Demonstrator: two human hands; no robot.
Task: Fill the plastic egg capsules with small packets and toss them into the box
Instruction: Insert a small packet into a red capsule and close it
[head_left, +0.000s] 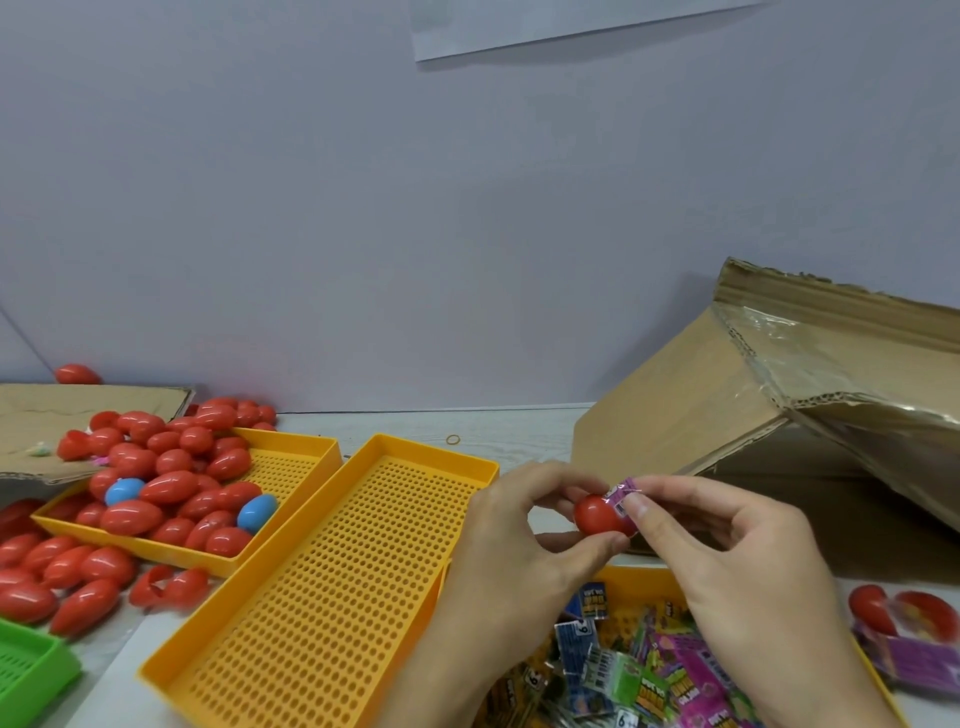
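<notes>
Cardboard box (727, 395): large, tipped on its side at far right, taped flap hanging over a dark opening that faces the hands, probably so finished eggs can be tossed straight in; no print readable on it. Flat cardboard sheet (78, 415): far left, under spilled eggs, likely a spare backing. Empty yellow tray (332, 587): perforated, set in the middle between the supply and the hands. Yellow egg tray (296, 462): left rear, heaped with red eggs (171, 486) and two blue eggs (258, 512), the stock within reach of the left hand; more red eggs lie loose on the table around it. Packet tray (644, 582): yellow, directly under the hands, so refills need only a short dip; its packets (675, 680) are purple, blue and green, showing barcodes, a "6+" age mark and a yellow title too blurred to read. Green tray (31, 670): corner only, bottom left. Left hand (524, 540): fingers and thumb curled around the red egg half (597, 514), holding it steady with its open side toward the right. Right hand (727, 551): thumb and forefinger pinching a purple packet (623, 499), pressed at the mouth of the egg half, apparently mid-insertion; its barcode is visible, the text illegible. Rubber band (453, 439): loose on the table near the wall.
</notes>
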